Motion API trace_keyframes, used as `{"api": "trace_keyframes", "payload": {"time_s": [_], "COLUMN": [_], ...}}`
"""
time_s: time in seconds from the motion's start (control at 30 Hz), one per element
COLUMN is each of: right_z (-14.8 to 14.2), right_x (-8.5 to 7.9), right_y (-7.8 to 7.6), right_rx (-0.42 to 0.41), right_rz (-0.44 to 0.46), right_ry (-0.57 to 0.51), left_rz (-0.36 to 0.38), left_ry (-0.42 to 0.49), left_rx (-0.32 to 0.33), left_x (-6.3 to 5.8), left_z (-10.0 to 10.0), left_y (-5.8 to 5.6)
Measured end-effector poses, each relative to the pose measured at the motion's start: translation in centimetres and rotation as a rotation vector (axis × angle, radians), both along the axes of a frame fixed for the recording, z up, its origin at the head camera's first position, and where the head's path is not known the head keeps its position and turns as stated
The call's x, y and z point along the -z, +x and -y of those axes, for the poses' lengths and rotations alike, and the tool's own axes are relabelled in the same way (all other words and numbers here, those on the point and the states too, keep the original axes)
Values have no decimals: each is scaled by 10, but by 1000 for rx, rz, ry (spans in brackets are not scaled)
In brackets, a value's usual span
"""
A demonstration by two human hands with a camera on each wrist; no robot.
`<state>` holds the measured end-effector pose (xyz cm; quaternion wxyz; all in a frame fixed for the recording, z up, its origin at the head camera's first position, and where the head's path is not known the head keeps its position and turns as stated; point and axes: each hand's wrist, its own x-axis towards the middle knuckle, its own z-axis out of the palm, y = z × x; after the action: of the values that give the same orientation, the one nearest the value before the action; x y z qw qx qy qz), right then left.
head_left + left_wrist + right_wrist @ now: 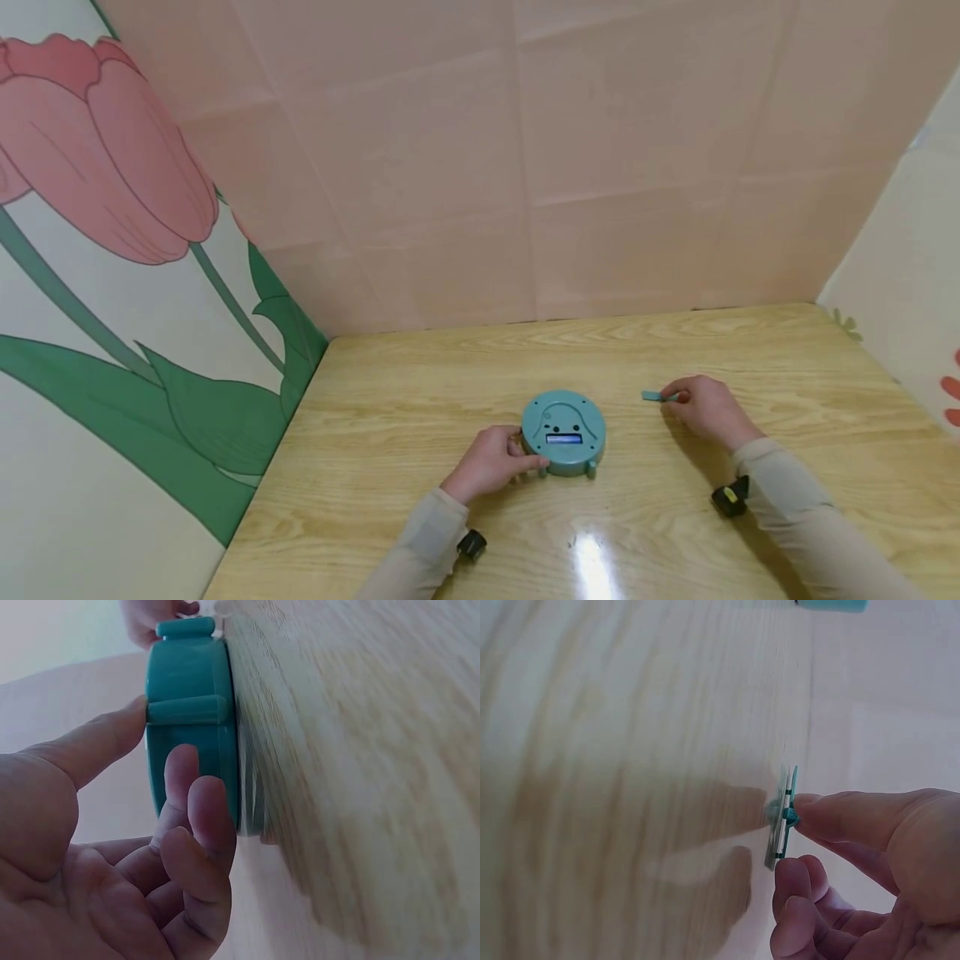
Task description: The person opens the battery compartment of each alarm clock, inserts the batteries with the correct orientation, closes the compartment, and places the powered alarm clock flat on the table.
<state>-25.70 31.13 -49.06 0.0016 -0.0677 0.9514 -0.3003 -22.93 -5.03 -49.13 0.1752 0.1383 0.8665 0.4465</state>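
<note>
Round teal device [564,419] flat on wood table [375,400], slotted face up. Stubby feet [592,471] at its 5 and 7 o'clock. Blue cylinder [564,439] in open slot, toward 6 o'clock.

Left hand [491,460] at device's 8 o'clock: thumb on rim by 7 o'clock foot, fingers curled along side wall, holding it.

Right hand [708,407] well apart at 2 o'clock: thumb and fingers narrow, pinching small teal cover [651,396]. Cover-table contact: can't tell.

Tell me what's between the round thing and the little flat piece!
Just bare wooden tabletop lies between the round device and the flat piece, as the head view shows.
</note>
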Motion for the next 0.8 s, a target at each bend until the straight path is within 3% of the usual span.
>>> {"api": "trace_keyframes", "payload": {"time_s": [0.8], "right_z": [3], "right_x": [2], "right_y": [-2], "right_rx": [9], "right_rz": [32], "right_ry": [23], "left_rz": [41], "left_ry": [31], "left_rx": [-2], "left_x": [-3], "left_z": [1], "left_y": [1]}}
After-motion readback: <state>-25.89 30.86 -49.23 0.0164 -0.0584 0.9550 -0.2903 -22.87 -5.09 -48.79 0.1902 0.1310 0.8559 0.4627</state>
